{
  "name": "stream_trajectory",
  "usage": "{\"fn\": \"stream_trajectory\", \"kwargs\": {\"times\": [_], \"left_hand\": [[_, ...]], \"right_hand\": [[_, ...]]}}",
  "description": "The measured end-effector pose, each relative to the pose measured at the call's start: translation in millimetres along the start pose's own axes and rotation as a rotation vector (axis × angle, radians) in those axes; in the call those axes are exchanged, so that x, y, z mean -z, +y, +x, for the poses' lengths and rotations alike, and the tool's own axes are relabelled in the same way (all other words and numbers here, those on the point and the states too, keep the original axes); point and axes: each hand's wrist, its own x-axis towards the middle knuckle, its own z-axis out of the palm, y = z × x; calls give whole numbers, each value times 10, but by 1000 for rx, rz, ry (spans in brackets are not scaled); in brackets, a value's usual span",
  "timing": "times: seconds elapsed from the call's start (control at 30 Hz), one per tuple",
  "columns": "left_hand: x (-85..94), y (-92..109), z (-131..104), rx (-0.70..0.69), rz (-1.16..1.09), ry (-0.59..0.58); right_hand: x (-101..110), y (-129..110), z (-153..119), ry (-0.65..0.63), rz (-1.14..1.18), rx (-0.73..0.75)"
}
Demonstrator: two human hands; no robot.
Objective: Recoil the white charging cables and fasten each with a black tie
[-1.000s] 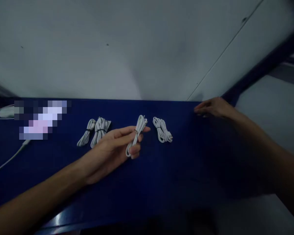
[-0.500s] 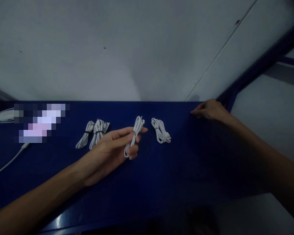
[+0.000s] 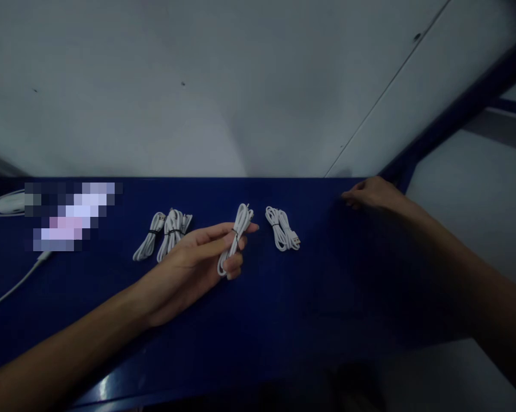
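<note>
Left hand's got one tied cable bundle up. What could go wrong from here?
The tied cable bundle sits in the left hand's fingers, so it might slip out. The left hand also partly covers the left-side cable bundles and could nudge them. The look-alike white bundles might get mixed up.

Hands: two, your left hand [image 3: 198, 249] and your right hand [image 3: 372, 191]. White cable bundles before you: at least four, counting one held bundle [image 3: 242, 220], one lone bundle [image 3: 149, 237], a cluster [image 3: 174, 229] and a right-side group [image 3: 282, 229], both of unclear count. Table [image 3: 262, 332]: one.
</note>
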Motion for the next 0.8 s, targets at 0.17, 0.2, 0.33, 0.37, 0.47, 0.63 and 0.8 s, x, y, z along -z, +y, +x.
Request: {"fn": "stream_trajectory", "kwargs": {"times": [0.17, 0.2, 0.33, 0.37, 0.47, 0.63, 0.8], "left_hand": [[1, 3, -10, 1, 0, 5], [1, 2, -12, 2, 0, 10], [-1, -3, -13, 2, 3, -1], [-5, -2, -11, 1, 3, -2], [-24, 7, -6, -5, 5, 3], [-45, 13, -14, -5, -14, 18], [-62, 11, -18, -12, -49, 34]], "right_hand": [[70, -47, -64, -13, -100, -87], [69, -55, -76, -4, -108, -88], [22, -73, -112, 52, -115, -36], [9, -76, -121, 70, -112, -12], [-5, -93, -164, 109, -77, 100], [40, -294, -454, 263, 60, 329], [-54, -851, -1364, 218, 242, 624]]}}
